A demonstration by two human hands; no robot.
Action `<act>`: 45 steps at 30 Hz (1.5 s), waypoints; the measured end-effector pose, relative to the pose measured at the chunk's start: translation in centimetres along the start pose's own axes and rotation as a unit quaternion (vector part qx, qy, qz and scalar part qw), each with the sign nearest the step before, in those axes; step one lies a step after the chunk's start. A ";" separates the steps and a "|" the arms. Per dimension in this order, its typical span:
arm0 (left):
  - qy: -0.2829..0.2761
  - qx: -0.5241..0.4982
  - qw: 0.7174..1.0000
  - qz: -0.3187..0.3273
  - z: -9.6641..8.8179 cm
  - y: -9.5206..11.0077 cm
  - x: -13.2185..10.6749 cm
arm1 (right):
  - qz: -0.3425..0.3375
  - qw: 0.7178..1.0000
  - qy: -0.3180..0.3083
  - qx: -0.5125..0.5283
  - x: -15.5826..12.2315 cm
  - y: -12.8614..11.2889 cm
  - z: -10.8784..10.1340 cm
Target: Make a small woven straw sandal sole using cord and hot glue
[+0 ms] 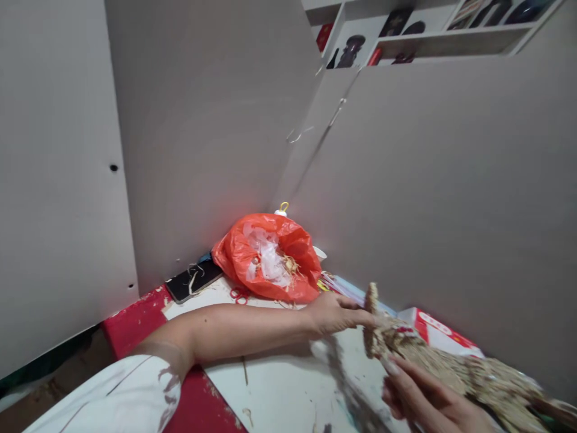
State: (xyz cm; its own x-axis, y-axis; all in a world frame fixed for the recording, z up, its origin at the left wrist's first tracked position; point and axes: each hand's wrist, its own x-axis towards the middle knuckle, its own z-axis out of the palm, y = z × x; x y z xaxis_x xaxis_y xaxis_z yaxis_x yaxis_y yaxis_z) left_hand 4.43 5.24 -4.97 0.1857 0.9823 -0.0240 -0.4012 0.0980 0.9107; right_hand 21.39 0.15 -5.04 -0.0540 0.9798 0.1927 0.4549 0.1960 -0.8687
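A tan woven straw piece stretches from the middle of the table toward the lower right corner, its near end a short, thick crosswise braid. My left hand reaches across from the left and grips that braided end with its fingertips. Just below, my right hand is closed, with thumb and fingers pinching the straw near the same end. My right fingertips are partly blurred, and the far end of the piece runs close to the picture edge.
An orange plastic bag with straw scraps and white plastic inside stands in the corner. Beside it are a black phone and red-handled scissors. A red and white box lies behind the straw. Grey walls close in the table.
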 end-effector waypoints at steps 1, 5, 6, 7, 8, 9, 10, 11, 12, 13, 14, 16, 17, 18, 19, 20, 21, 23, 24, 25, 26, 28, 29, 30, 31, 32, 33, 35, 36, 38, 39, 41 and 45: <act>0.001 -0.005 1.000 0.005 -0.2 -0.1 0.1 | -0.002 1.000 -0.023 0.003 0.0 -0.3 0.0; -0.009 -0.031 0.999 0.017 -0.8 -0.6 0.7 | -0.025 0.998 -0.060 0.024 -0.2 -0.5 0.2; -0.019 -0.037 0.999 0.021 -0.9 -0.8 0.9 | -0.025 0.998 -0.057 0.024 -0.3 -0.4 0.3; -0.029 -0.042 0.998 0.023 -1.0 -0.9 1.0 | -0.026 0.998 -0.055 0.027 -0.4 -0.2 0.4; -0.040 -0.046 0.998 0.024 -1.1 -0.9 1.1 | -0.027 0.998 -0.056 0.031 -0.5 0.0 0.5; -0.048 -0.047 0.997 0.024 -1.1 -0.9 1.1 | -0.030 0.997 -0.062 0.036 -0.6 0.2 0.5; -0.054 -0.048 0.997 0.024 -1.1 -0.7 1.0 | -0.034 0.996 -0.067 0.042 -0.7 0.4 0.5; -0.061 -0.047 0.997 0.023 -1.1 -0.5 0.8 | -0.039 0.995 -0.073 0.049 -0.8 0.6 0.5; -0.068 -0.045 0.996 0.023 -1.0 -0.2 0.7 | -0.043 0.995 -0.076 0.056 -1.0 0.7 0.4; -0.073 -0.040 0.996 0.024 -1.0 0.1 0.5 | -0.047 0.994 -0.076 0.064 -1.1 0.8 0.2; -0.078 -0.034 0.996 0.025 -0.9 0.4 0.4 | -0.051 0.993 -0.075 0.070 -1.1 0.8 0.1; -0.082 -0.022 0.996 0.038 -0.7 0.8 0.2 | -0.063 0.992 -0.075 0.081 -1.3 0.5 -0.2; -0.080 -0.017 0.995 0.048 -0.6 1.0 0.1 | -0.072 0.991 -0.078 0.084 -1.4 0.2 -0.3; -0.076 -0.012 0.995 0.060 -0.5 1.1 0.1 | -0.083 0.989 -0.084 0.086 -1.6 -0.1 -0.3; -0.071 -0.007 0.995 0.071 -0.4 1.2 0.0 | -0.096 0.988 -0.091 0.085 -1.7 -0.4 -0.3; -0.066 -0.003 0.994 0.082 -0.3 1.2 -0.1 | -0.110 0.986 -0.098 0.082 -1.9 -0.6 -0.2; -0.061 0.001 0.994 0.091 -0.1 1.2 -0.3 | -0.125 0.984 -0.104 0.077 -2.0 -0.7 -0.1; -0.053 0.008 0.993 0.104 0.1 1.1 -0.5 | -0.152 0.980 -0.112 0.062 -2.1 -0.6 0.3; -0.049 0.009 0.993 0.108 0.2 1.1 -0.7 | -0.161 0.979 -0.112 0.053 -2.0 -0.4 0.4; -0.047 0.010 0.993 0.112 0.3 1.1 -0.8 | -0.168 0.979 -0.109 0.044 -1.9 -0.1 0.6; -0.045 0.009 0.992 0.115 0.4 1.0 -0.9 | -0.171 0.979 -0.103 0.035 -1.7 0.2 0.6; -0.043 0.006 0.992 0.117 0.5 1.0 -0.9 | -0.172 0.981 -0.090 0.017 -1.4 0.7 0.6; -0.044 0.004 0.992 0.117 0.6 1.1 -0.9 | -0.173 0.981 -0.083 0.010 -1.2 0.9 0.6; -0.046 0.001 0.992 0.117 0.6 1.1 -0.9 | -0.175 0.981 -0.079 0.005 -1.1 1.0 0.5; -0.048 -0.002 0.992 0.116 0.6 1.2 -0.9 | -0.177 0.981 -0.076 0.000 -1.0 1.0 0.5; -0.052 -0.005 0.992 0.113 0.7 1.2 -0.9 | -0.181 0.981 -0.074 -0.003 -1.0 1.0 0.4; -0.057 -0.007 0.992 0.109 0.7 1.3 -0.9 | -0.185 0.980 -0.071 -0.005 -1.0 0.9 0.4; -0.067 -0.011 0.993 0.096 0.8 1.3 -1.0 | -0.191 0.979 -0.065 -0.007 -1.1 0.8 0.3; -0.070 -0.013 0.994 0.088 0.8 1.4 -1.0 | -0.192 0.979 -0.062 -0.006 -1.1 0.7 0.4; -0.072 -0.017 0.995 0.068 0.9 1.4 -1.2 | -0.191 0.980 -0.060 0.001 -1.1 0.7 0.4; -0.072 -0.020 0.996 0.058 0.9 1.4 -1.2 | -0.190 0.980 -0.062 0.005 -1.1 0.7 0.4; -0.071 -0.026 0.996 0.039 0.9 1.5 -1.4 | -0.191 0.979 -0.067 0.015 -1.1 0.8 0.5; -0.076 -0.037 0.996 -0.003 0.7 1.7 -1.5 | -0.200 0.977 -0.075 0.025 -0.9 1.2 0.6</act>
State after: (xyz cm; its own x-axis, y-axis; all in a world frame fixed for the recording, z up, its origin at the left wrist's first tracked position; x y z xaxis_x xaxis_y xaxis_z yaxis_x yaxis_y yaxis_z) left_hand 4.11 3.79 -3.06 0.3197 0.9467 0.0396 -0.4633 0.1198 0.8780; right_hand 21.49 -0.52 -6.51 -0.3490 0.8190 0.4554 0.3275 0.5619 -0.7596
